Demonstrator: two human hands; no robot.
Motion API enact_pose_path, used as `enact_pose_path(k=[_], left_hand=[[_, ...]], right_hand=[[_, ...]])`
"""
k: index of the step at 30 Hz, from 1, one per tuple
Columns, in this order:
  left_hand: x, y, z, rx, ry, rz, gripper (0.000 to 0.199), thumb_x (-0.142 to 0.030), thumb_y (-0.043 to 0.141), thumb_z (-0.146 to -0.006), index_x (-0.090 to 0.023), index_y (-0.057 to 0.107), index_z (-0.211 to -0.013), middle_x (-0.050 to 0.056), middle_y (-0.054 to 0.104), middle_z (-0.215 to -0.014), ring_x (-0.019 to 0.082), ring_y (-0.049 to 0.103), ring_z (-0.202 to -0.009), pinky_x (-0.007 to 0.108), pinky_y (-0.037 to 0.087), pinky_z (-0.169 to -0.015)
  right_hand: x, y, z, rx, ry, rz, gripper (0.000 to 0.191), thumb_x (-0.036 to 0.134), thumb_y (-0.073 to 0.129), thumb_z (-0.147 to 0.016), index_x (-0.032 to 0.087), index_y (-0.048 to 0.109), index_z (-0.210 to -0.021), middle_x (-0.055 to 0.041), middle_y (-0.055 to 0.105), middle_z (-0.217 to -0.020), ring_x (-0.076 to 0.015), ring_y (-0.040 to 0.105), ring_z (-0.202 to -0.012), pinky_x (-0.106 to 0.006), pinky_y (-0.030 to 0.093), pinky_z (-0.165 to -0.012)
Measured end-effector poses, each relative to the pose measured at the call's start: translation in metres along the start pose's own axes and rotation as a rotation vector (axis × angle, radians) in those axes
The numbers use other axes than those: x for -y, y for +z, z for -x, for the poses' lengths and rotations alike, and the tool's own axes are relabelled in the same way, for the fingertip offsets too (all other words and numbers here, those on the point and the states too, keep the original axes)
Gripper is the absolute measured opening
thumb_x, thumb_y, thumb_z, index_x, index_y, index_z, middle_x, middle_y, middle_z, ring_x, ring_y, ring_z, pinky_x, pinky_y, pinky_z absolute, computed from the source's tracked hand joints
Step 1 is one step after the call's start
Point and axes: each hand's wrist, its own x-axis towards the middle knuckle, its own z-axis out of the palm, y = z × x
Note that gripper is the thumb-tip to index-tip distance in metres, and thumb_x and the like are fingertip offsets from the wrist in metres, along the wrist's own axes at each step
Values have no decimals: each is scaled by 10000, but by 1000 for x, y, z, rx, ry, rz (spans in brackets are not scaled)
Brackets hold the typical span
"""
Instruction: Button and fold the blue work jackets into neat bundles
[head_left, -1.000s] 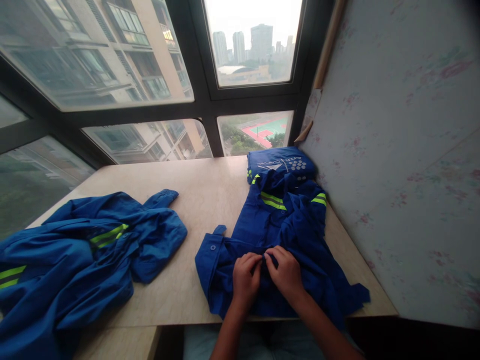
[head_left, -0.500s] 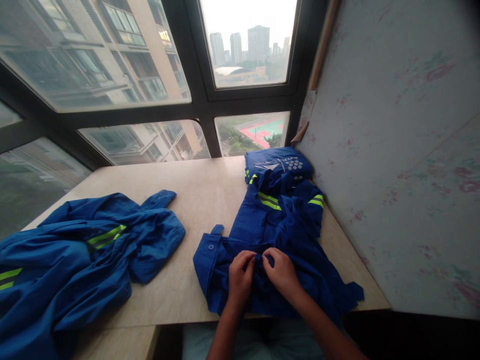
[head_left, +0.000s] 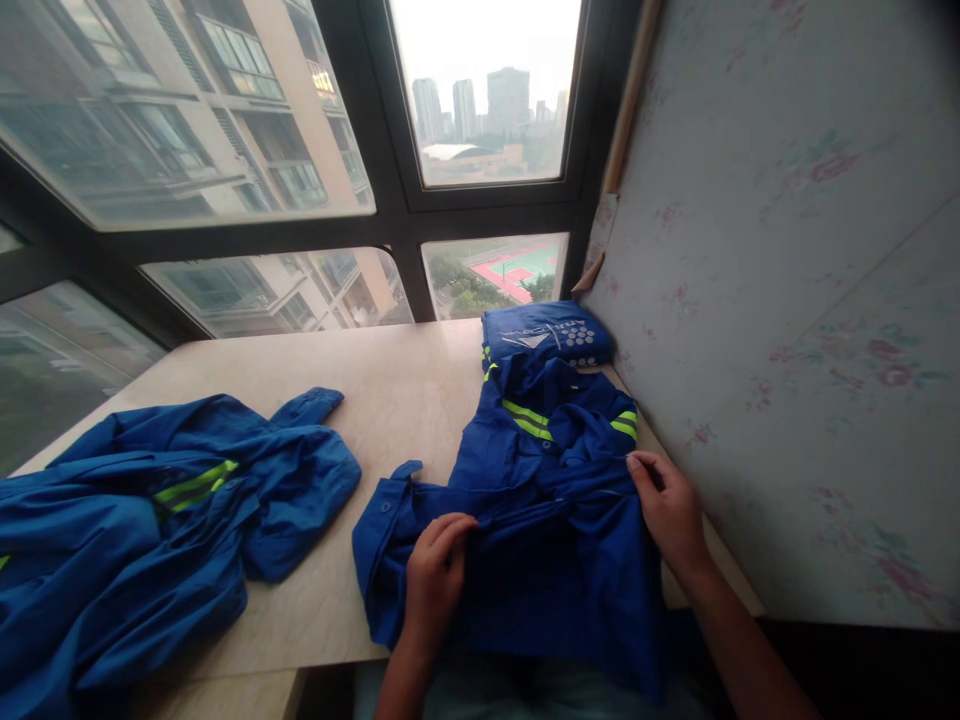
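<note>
Pinching the blue jacket (head_left: 570, 575) — my left hand (head_left: 436, 570) low, left of its middle, my right hand (head_left: 670, 505) higher at its right side, fingers bent | jacket on the pale tabletop (head_left: 382, 375), near part over the front edge | half a second ago hands nearly touching — now spread wide.

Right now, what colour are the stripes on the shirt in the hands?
Bright yellow-green stripes with grey between, in the head view.
</note>
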Motion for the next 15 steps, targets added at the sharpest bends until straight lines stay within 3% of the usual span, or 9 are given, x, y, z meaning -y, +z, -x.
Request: enact_pose_path(k=[5, 8, 10, 12, 15], left_hand=[[-16, -17, 1, 285, 59, -203, 322, -35, 491, -757, -260, 689, -874, 31, 727, -997, 236, 677, -934, 384, 536, -794], [-35, -13, -4, 265, 35, -183, 305, -43, 503, -749, -251, 679, -886, 41, 721, -1017, 242, 667, -972, 403, 531, -847], [-48, 0, -13, 225, 41, -96, 305, -61, 492, -791, -244, 679, -949, 55, 716, -1045, 229, 662, -1007, 386, 528, -896], [-57, 20, -26, 271, 83, -12, 339, -59, 474, -813, -237, 676, -1019, 63, 712, -1077, 211, 661, -1021, 352, 527, -916], [-57, 52, -45, 377, 150, -43, 373, -42, 478, -799, -217, 675, -1062, 86, 699, -1126, 216, 663, -1019, 347, 525, -909]], right_hand=[[-7, -17, 2, 119, -211, 395, 288, 364, 483, -900, 187, 688, -1001, -119, 694, -959, -285, 648, -916, -428, 504, -845], [18, -10, 17, 52, -396, 413, 285, 272, 479, -915, 193, 661, -1118, -129, 665, -1044, -287, 610, -1016, -449, 481, -926], [42, 2, 25, 120, -535, 326, 273, 220, 468, -931, 214, 656, -1130, -111, 663, -1073, -261, 603, -1043, -422, 474, -956], [60, 22, 30, 264, -616, 298, 277, 174, 470, -927, 220, 659, -1125, -97, 673, -1080, -246, 608, -1045, -397, 477, -950], [63, 53, 29, 383, -551, 445, 279, 144, 519, -891, 187, 663, -1126, -111, 697, -1051, -261, 632, -1001, -387, 493, -875]])
